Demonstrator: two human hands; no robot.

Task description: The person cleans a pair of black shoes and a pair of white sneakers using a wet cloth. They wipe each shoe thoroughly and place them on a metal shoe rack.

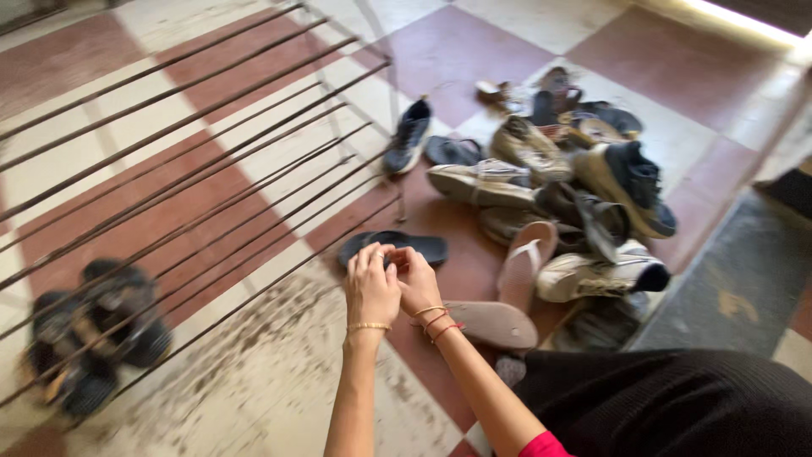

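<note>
1. Both hands meet over the floor [254, 372]: left hand [370, 288] and right hand [417, 279] touch fingertips, pinching something too small to tell.
2. Just beyond lies a black sandal [397, 246], long axis running left-right, equally near both hands; the shoe pile [558, 186] sits right.

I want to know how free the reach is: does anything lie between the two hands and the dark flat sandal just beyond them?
Nothing visible does. The left hand and right hand are together right at the near edge of the dark sandal; the shoe pile lies to the right, the rack bars to the left.
</note>
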